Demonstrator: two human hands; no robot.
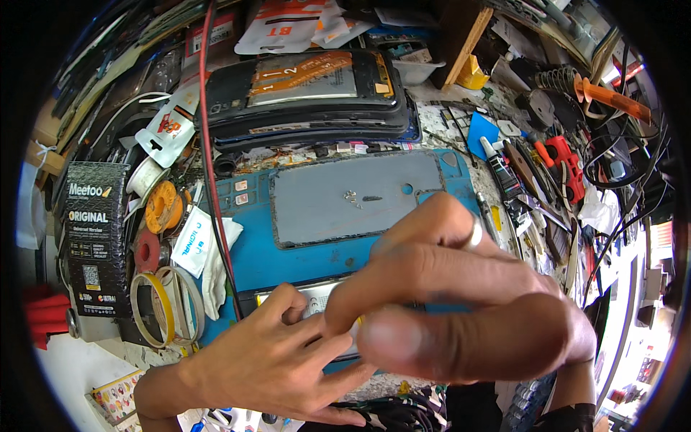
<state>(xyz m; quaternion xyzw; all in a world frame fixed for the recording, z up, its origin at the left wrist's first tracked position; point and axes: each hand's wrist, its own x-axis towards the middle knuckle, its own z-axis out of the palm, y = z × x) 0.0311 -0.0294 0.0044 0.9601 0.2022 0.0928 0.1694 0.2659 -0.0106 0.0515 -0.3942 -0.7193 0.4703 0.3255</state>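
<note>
A phone (317,296) with its silver battery exposed lies on the blue work mat (252,268). My left hand (266,356) reaches over it, back up, its fingers apart and some of them bent; part of the phone is hidden beneath. Raised in front is my right hand (468,306), wearing a ring, large and somewhat blurred. Its thumb and forefinger are brought close together; whatever is between them cannot be made out. Beyond the hands, a grey flat panel (324,216) lies on the mat, with several small screws (352,199) and a small dark piece (372,198) on it.
Stacked phone parts (302,93) stand behind the mat. At left are a black package (97,237), an orange spool (164,205) and tape rolls (152,309). Tools, a glue bottle (501,169) and red pliers (566,167) crowd the right. A red cable (206,137) crosses at left.
</note>
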